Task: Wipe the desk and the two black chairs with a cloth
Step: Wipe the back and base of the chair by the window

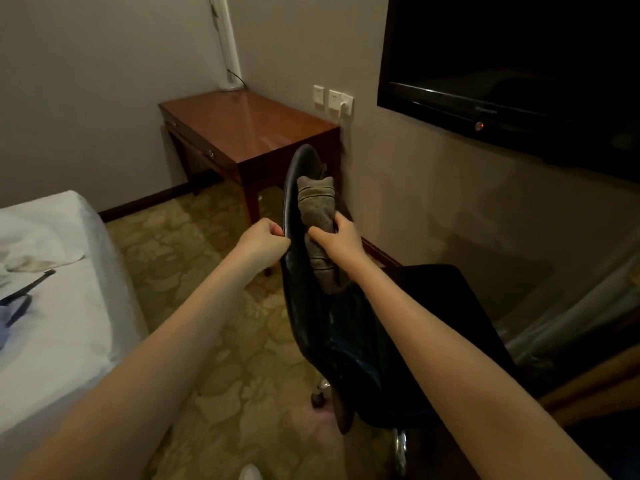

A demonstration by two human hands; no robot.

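Both hands' fingers (pixel 313 233) pinch cloth (pixel 317 206) against chair (pixel 294 188).

Both arms outstretched, left hand (pixel 265 239) and right hand (pixel 337 237) clenched.

Television (pixel 519 74) cut off at right edge, chair (pixel 346 341) base mostly hidden

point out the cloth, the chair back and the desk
cloth (pixel 317 206): head view, on its striped upper part above the right hand.
chair back (pixel 294 188): head view, on its black left edge.
desk (pixel 242 123): head view, on the bare wooden top.
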